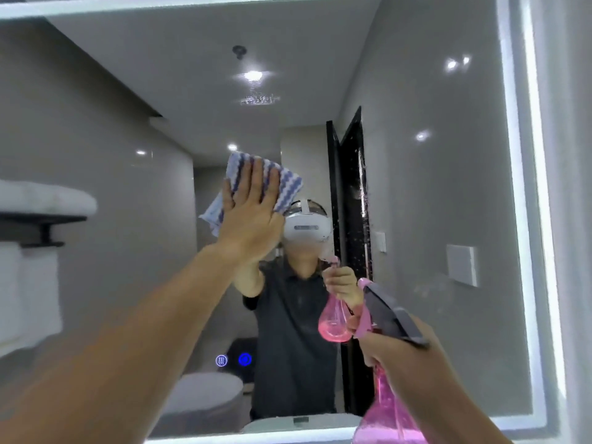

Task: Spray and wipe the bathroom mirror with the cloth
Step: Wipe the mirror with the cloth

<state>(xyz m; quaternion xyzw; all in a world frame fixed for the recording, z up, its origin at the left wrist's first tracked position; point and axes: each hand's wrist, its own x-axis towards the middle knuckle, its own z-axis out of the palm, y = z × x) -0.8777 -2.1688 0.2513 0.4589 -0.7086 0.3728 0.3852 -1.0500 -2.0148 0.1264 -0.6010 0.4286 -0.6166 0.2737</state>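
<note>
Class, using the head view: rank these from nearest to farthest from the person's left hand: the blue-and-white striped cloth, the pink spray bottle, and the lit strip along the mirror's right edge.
1. Blue-and-white striped cloth: under the left hand, pressed flat to the mirror.
2. Pink spray bottle: lower right, held in the right hand.
3. Lit strip: far right edge of the mirror.

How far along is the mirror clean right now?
Spraying looks at least partly done: droplets speckle the mirror right of centre. In hand: the left hand presses the striped cloth flat to the glass, while the right hand holds the pink spray bottle. Left: wiping the droplets.
</note>
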